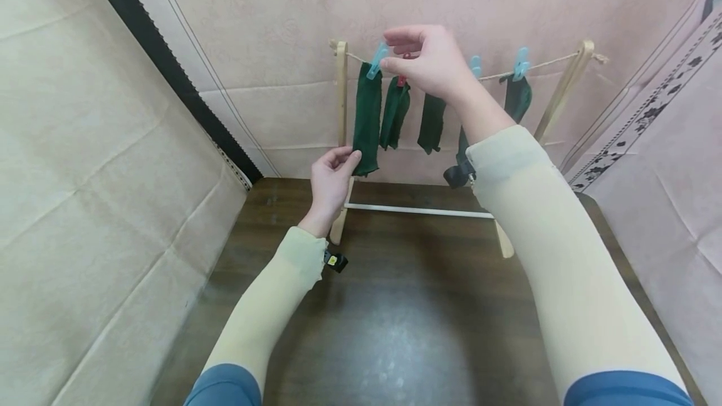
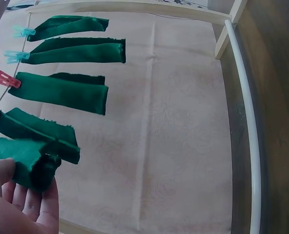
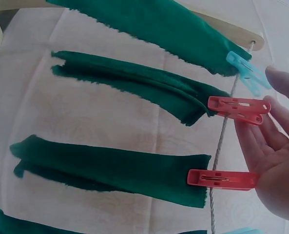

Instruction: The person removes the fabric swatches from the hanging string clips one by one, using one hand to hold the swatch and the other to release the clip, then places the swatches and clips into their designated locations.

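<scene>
A strip of green cloth (image 1: 368, 118) hangs at the left end of a string line, clipped by a light blue clothespin (image 3: 245, 72). My left hand (image 1: 329, 185) pinches this cloth near its lower edge, thumb in front and fingers behind in the left wrist view. Up at the line, my right hand (image 1: 430, 58) has its thumb right beside the blue clothespin, fingers loosely bent and not closed round it. Its other fingertips lie behind a red clothespin (image 3: 239, 108), which clips a second green cloth (image 3: 139, 80).
More green cloths hang farther right, held by another red clothespin (image 3: 222, 179) and blue clothespins (image 1: 521, 63). Wooden posts (image 1: 341, 93) carry the string (image 1: 555, 62), with a white rod (image 1: 417, 210) low between them. The rack stands on a dark wooden table (image 1: 383, 306) before pale cloth walls.
</scene>
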`<action>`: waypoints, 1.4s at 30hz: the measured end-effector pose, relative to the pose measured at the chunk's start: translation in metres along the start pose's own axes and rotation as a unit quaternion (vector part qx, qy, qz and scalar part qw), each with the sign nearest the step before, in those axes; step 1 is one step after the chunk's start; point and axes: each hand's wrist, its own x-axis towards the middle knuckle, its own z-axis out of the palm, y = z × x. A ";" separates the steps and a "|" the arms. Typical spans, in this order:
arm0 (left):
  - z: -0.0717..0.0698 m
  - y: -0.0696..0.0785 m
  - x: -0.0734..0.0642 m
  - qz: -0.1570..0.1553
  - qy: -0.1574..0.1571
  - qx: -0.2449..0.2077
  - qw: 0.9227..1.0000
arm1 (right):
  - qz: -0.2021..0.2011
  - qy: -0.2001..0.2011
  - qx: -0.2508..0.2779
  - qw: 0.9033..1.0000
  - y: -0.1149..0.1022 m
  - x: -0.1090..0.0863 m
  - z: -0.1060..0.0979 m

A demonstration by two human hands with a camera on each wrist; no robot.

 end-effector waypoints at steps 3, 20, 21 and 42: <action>0.001 0.001 0.000 0.001 -0.003 -0.001 1.000 | 0.010 0.001 -0.011 1.000 0.000 0.000 0.001; -0.002 -0.002 0.002 -0.007 0.007 -0.001 1.000 | 0.015 -0.034 -0.006 0.999 -0.006 0.001 0.005; -0.003 -0.002 0.002 -0.009 0.009 0.000 1.000 | 0.011 -0.036 -0.007 0.999 -0.007 0.001 0.005; -0.004 0.005 0.001 -0.007 0.019 -0.006 1.000 | 0.034 -0.018 -0.008 0.999 -0.011 -0.004 0.003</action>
